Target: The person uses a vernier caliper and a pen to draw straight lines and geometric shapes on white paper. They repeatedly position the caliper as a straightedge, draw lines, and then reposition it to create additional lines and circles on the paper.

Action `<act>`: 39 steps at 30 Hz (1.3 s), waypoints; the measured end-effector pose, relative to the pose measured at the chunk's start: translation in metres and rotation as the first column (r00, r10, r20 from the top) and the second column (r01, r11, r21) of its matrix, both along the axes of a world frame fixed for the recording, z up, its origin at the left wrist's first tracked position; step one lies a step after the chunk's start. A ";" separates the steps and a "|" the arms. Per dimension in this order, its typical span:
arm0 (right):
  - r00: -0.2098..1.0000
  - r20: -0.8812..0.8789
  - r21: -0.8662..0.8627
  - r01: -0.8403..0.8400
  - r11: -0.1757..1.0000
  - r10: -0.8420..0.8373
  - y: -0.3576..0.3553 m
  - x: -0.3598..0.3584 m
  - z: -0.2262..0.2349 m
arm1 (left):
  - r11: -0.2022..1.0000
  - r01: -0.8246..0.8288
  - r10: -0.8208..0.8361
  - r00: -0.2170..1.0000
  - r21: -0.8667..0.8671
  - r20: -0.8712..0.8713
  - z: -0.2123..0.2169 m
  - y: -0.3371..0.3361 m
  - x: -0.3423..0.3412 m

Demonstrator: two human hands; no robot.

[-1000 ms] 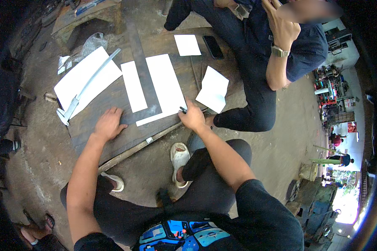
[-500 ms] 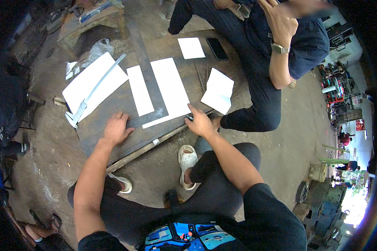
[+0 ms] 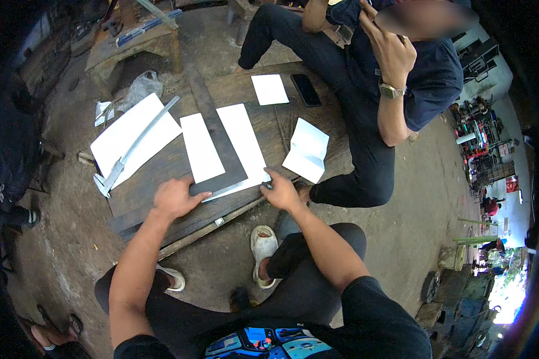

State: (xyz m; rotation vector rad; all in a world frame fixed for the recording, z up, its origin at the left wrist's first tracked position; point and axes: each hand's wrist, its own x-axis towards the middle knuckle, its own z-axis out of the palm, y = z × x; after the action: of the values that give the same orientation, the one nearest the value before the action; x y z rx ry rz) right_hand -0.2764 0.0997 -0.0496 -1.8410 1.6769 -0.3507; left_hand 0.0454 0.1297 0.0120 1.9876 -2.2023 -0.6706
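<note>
A dark L-shaped metal square point(image 3: 218, 134) lies across white sheets on a low wooden board. Its long arm runs away from me, between a narrow white sheet point(image 3: 201, 148) and a larger one point(image 3: 244, 134). My left hand point(image 3: 176, 197) rests on the near arm of the square, fingers down and thumb stretched right along a pale, thin edge. At the near right corner of the larger sheet, my right hand point(image 3: 279, 190) has thumb and fingers closed round something small that I cannot make out. A caliper point(image 3: 135, 148) lies on another white sheet point(image 3: 124, 130) at the left.
Opposite me, right of the board point(image 3: 275, 119), sits a person in dark clothes point(image 3: 365, 113). A black phone point(image 3: 306, 90), a square white paper point(image 3: 269, 89) and a creased paper point(image 3: 307, 149) lie near them. Behind stands a low bench point(image 3: 132, 51) with tools.
My left hand has moved right, onto the near arm of the square. The square has shifted toward me and covers more of the larger sheet's lower strip. My right hand stays by the sheet's corner.
</note>
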 end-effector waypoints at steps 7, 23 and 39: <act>0.729 0.529 0.341 0.286 0.896 -0.434 -0.030 0.007 0.003 | 0.998 0.061 -0.060 0.997 -0.013 0.054 -0.005 0.004 -0.024; 0.890 0.346 0.142 0.262 0.954 -0.296 -0.029 -0.009 -0.021 | 0.995 0.079 -0.074 0.993 -0.055 0.090 -0.033 -0.006 -0.054; 0.924 0.237 -0.035 0.318 0.948 -0.301 -0.027 -0.003 0.003 | 0.999 -0.032 0.036 0.990 -0.036 0.134 -0.033 -0.014 -0.062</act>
State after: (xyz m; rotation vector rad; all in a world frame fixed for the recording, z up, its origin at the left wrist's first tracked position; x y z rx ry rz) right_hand -0.2799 0.0724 -0.0470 -1.5136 1.8093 -0.7376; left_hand -0.0171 0.1158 -0.0208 2.1064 -2.2310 -0.5061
